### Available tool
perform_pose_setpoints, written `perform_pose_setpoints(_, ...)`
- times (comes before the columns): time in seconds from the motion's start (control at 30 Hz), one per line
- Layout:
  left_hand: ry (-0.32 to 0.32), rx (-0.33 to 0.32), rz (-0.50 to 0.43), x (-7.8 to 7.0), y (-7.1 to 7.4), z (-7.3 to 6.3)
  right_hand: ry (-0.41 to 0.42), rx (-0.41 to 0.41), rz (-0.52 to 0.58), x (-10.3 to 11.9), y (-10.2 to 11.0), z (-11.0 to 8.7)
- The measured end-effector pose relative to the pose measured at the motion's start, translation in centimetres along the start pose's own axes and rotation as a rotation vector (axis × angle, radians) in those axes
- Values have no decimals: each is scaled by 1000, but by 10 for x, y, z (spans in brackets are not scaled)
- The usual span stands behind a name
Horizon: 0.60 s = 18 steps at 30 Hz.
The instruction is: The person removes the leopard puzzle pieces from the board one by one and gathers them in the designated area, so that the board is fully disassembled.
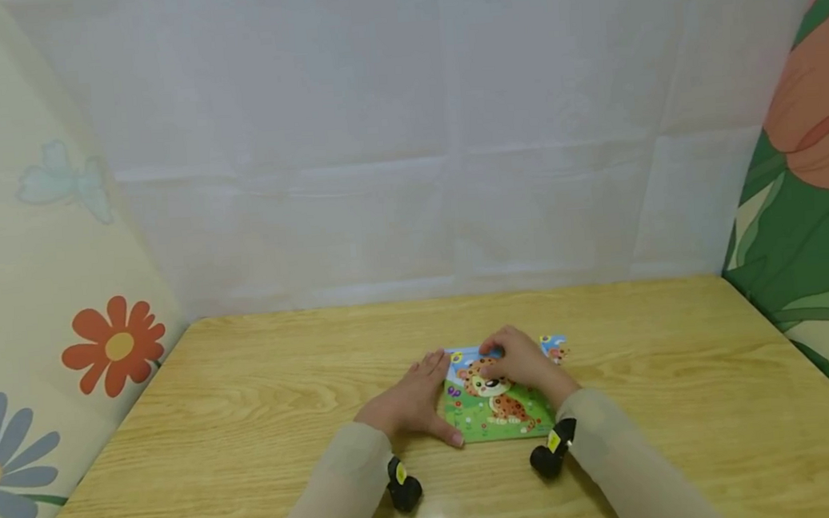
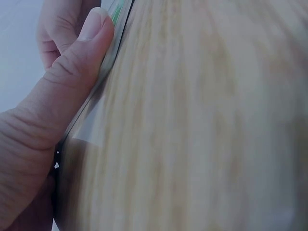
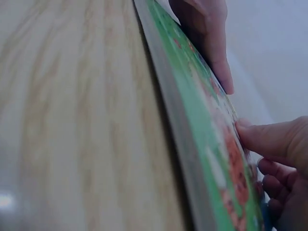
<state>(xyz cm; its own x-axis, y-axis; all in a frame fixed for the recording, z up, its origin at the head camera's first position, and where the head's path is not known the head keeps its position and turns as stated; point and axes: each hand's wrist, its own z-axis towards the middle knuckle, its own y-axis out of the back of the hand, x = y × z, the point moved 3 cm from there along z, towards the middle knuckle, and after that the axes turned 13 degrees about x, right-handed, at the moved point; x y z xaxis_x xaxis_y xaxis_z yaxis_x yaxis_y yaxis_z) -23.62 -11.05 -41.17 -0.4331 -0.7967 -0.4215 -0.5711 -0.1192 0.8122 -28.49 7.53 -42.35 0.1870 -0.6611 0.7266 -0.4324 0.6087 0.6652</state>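
Spotted-cub jigsaw [image 1: 503,410]: flat on table [image 1: 253,431], between the hands
Left hand [image 1: 411,400]: spread, touching left edge
Right hand [image 1: 526,362]: fingers bent over jigsaw; cannot tell grip
Loose piece [image 1: 553,346]: 1, nearer right hand

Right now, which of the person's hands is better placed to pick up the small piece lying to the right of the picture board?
Probably the right hand: it is nearer the small piece, while the left hand is at the opposite, left edge of the picture board.
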Motion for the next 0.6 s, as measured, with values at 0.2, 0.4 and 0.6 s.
perform_pose_setpoints(0.2, 0, 0, 2, 1, 0, 0, -26, 30, 5, 4, 1, 5)
perform_pose_setpoints(0.4, -2, 2, 4, 0, 0, 0, -34, 54, 54, 2, 2, 6)
perform_pose_setpoints(0.6, -2, 1, 6, 1, 0, 1, -49, 50, 64, 1, 1, 7)
